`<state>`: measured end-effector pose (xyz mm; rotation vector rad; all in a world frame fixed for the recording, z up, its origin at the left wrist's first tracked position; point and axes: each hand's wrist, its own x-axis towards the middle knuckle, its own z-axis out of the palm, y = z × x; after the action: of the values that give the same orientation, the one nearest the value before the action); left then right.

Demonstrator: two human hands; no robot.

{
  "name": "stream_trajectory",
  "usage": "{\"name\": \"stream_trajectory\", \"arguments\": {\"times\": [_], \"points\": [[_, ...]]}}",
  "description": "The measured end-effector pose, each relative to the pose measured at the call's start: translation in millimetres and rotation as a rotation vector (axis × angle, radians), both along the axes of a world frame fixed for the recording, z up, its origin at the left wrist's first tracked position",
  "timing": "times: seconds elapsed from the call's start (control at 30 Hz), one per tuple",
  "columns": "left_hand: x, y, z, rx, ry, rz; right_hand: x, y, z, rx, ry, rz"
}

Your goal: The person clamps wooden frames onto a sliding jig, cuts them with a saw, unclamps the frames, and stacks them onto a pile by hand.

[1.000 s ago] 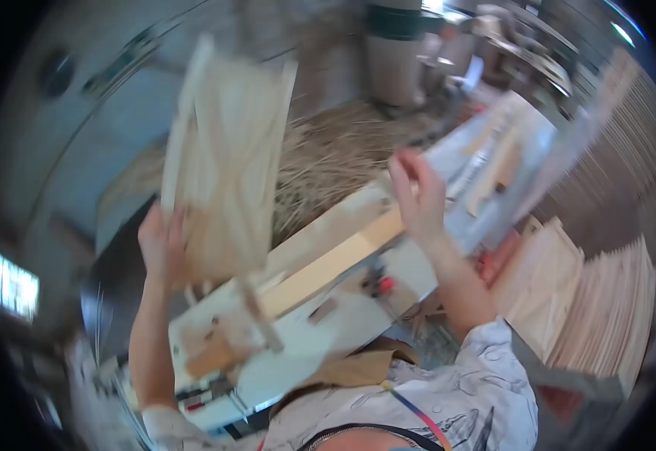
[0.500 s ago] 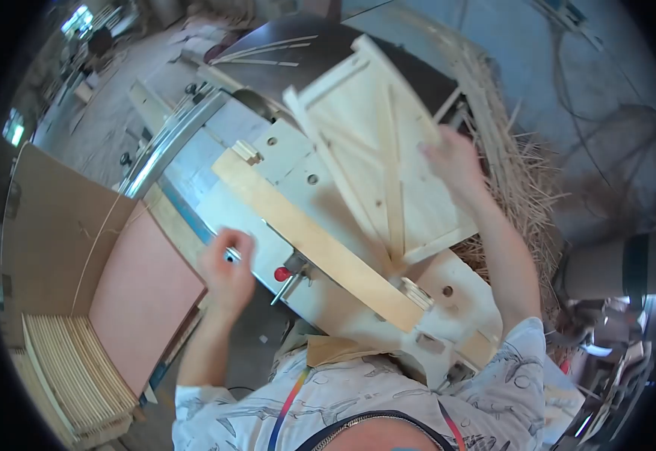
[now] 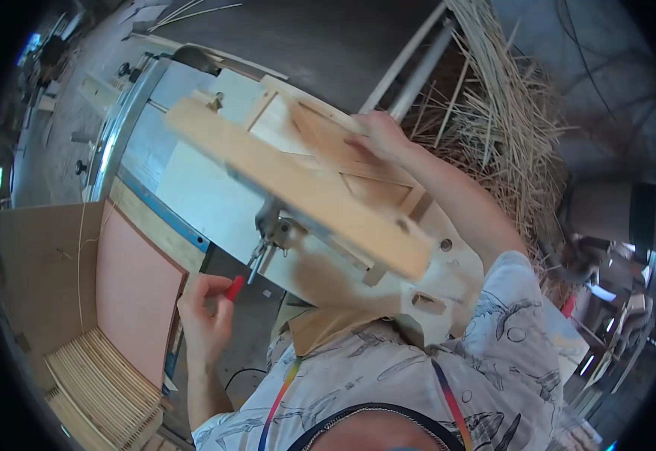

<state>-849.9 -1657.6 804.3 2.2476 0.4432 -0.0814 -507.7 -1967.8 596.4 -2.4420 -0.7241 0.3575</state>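
Observation:
My left hand [image 3: 206, 316] is closed, with thumb and finger pinched on a red lever knob [image 3: 235, 288]. A metal toggle clamp [image 3: 272, 229] stands close beyond it, fixed to a long wooden bar [image 3: 305, 195] that looks blurred and tilted. Under and behind this bar lies a wooden frame panel [image 3: 320, 124] with diagonal slats, partly hidden by it. At the panel's far right edge, my right hand [image 3: 382, 137] grips the rim. Both rest on a pale board jig [image 3: 456, 267] with round holes.
To the right lies a heap of thin wood offcuts [image 3: 501, 113]. A dark tabletop [image 3: 305, 45] extends behind the jig. Left of me, a cardboard box [image 3: 46, 255], a pinkish board [image 3: 136, 293] and stacked wood strips [image 3: 106, 383] stand near a metal rail [image 3: 117, 135].
The raised panel has come down onto the jig, behind and under the bar. The bar has lifted or tilted. My left hand has moved down and taken the red knob.

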Motion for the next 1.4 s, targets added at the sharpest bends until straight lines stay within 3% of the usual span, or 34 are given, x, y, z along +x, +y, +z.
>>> {"name": "stream_trajectory", "arguments": {"times": [0.13, 0.17, 0.23, 0.27, 0.3, 0.37, 0.4, 0.43, 0.53, 0.57, 0.63, 0.7, 0.8, 0.83, 0.9, 0.93, 1.0, 1.07, 1.1, 1.2, 1.27, 1.3, 1.33, 1.4], "points": [[15, 1, -47, 0.175, 0.122, -0.056, 3, 3, 13, -0.096, 0.065, -0.029], [18, 0, -85, 0.186, -0.023, -0.093, 3, 4, 13, -0.135, 0.040, 0.000], [38, -17, -108, 0.222, 0.316, -0.225, -3, -2, 19, -0.223, -0.002, 0.050], [43, -16, -117, 0.218, 0.294, -0.258, -5, -11, 27, -0.333, -0.038, 0.100], [45, -15, -125, 0.195, 0.266, -0.212, -7, -25, 50, -0.347, -0.048, 0.060], [36, -11, -136, 0.158, 0.243, -0.198, -29, -61, 112, -0.422, 0.115, 0.245], [39, -10, -141, 0.159, 0.224, -0.173, -50, -92, 127, -0.326, 0.002, 0.116], [38, -7, -145, 0.159, 0.211, -0.154, -80, -111, 178, -0.258, 0.068, -0.019], [26, -7, -147, 0.330, 0.078, -0.202, -212, -167, 290, -0.007, -0.370, -0.441], [24, 0, -157, 0.469, -0.173, -0.325, -267, -183, 306, -0.064, -0.409, -0.569], [42, -15, -163, 0.385, -0.516, -0.253, -389, -201, 330, 0.095, -0.709, -1.039], [67, -65, -102, 0.073, -0.701, -0.434, -518, -212, 319, -0.046, -0.746, -1.348], [79, -138, -31, -0.070, -0.881, -0.735, -688, -199, 283, -0.626, -0.532, -1.820], [79, -159, -14, -0.122, -0.951, -0.800, -741, -186, 276, -0.642, -0.519, -1.884], [74, -199, 18, -0.126, -1.013, -0.946, -829, -163, 261, -0.924, -0.320, -2.182], [76, -219, 21, -0.182, -1.016, -0.994, -868, -155, 231, -0.923, -0.310, -2.209], [68, -256, 23, -0.308, -0.992, -1.073, -928, -139, 153, -0.905, -0.043, -2.221], [43, -283, 26, -0.334, -0.968, -1.137, -920, -116, 106, -0.908, 0.130, -2.142], [31, -292, 30, -0.349, -0.935, -1.188, -918, -111, 94, -1.026, -0.037, -2.095], [14, -302, 38, -0.394, -0.884, -1.226, -920, -115, 112, -0.859, -0.149, -2.087], [14, -306, 41, -0.499, -0.780, -1.177, -907, -127, 170, -0.853, -0.423, -1.847], [21, -308, 40, -0.504, -0.789, -1.168, -914, -143, 194, -0.978, -0.472, -1.827], [32, -311, 38, -0.599, -0.625, -1.170, -920, -160, 220, -1.096, -0.515, -1.806], [28, -316, 55, -0.699, -0.422, -1.177, -892, -174, 308, -1.017, -0.612, -1.971]]}}
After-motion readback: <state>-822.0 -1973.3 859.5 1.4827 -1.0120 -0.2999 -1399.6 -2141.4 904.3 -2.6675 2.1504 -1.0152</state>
